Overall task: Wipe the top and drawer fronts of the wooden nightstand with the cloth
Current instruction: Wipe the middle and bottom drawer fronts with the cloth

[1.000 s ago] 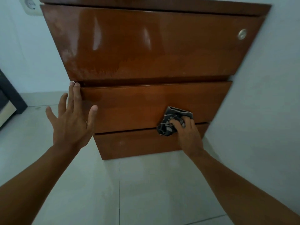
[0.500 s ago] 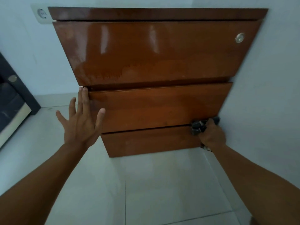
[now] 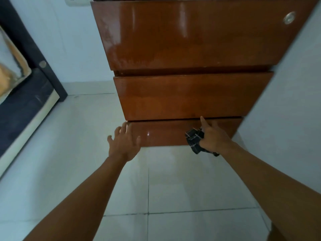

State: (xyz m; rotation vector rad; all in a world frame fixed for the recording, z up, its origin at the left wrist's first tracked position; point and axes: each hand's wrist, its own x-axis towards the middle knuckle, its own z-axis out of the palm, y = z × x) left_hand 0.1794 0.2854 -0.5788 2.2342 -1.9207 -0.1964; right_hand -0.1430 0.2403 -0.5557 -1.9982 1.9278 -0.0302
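Wooden nightstand (image 3: 191,40) against the wall (image 3: 286,101); right hand (image 3: 213,138) clutches the cloth (image 3: 194,138) (dark, checked), left hand (image 3: 124,143) splayed, dark furniture (image 3: 22,108) leftward.

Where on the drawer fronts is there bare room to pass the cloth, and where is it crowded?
Free: the whole middle drawer front, and the bottom drawer front between the left hand and the cloth. Crowded: its right part, where the right hand grips the cloth.

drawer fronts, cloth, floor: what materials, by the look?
Drawer fronts: wood or veneer under glossy lacquer; grain and bright glare show.
Cloth: dark fabric, probably woven, with pale check lines; crumples softly.
Floor: pale glazed tile, likely ceramic; grout lines, faint sheen.
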